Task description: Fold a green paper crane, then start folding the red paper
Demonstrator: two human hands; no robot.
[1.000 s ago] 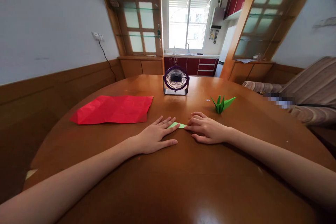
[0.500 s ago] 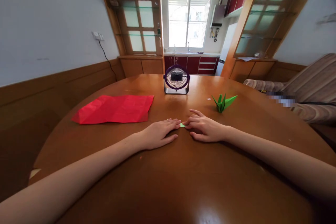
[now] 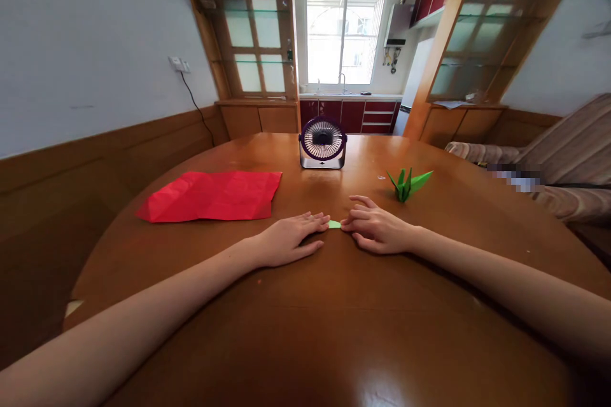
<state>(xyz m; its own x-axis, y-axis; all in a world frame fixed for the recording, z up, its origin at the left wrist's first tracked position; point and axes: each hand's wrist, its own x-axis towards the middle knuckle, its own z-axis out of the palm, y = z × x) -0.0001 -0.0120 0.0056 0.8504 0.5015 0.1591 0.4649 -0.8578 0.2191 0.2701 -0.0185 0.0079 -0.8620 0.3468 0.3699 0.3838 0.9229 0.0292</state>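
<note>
A small piece of light green folded paper (image 3: 335,224) lies on the table between my hands, most of it hidden by fingers. My left hand (image 3: 289,240) rests flat with fingers stretched over the paper's left end, its thumb apart on the table. The fingertips of my right hand (image 3: 379,227) press on the paper's right end; its index finger is raised and its thumb stands away from the others. Beyond my right hand stands a green origami crane (image 3: 405,187). A creased sheet of red paper (image 3: 214,197) is spread out beyond my left forearm.
The round brown wooden table (image 3: 286,343) has a glossy top. A small dark purple fan (image 3: 323,142) stands upright near its far edge. To the right is a striped sofa (image 3: 568,152). On the left wall, a cable hangs from a socket (image 3: 179,64).
My right hand has slid slightly to the right, away from my left, so more of the green paper shows between them. My left hand stays almost in place.
</note>
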